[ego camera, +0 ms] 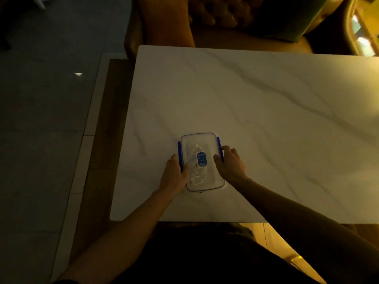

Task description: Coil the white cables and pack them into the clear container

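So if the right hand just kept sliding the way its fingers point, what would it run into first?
Nothing soon, it seems. The right hand grips the clear container at its blue clip, fingers pointing away from the person. Beyond them lies only bare marble table up to the far edge, though depth is hard to judge.

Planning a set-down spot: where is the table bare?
Bare: whole far and right stretch of the marble table, beyond the clear container. Crowded: near-left corner, where left hand and right hand flank the container.

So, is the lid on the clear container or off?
On. The lid covers the clear container, white cables visible through it. Whether the blue clips are latched: cannot tell.
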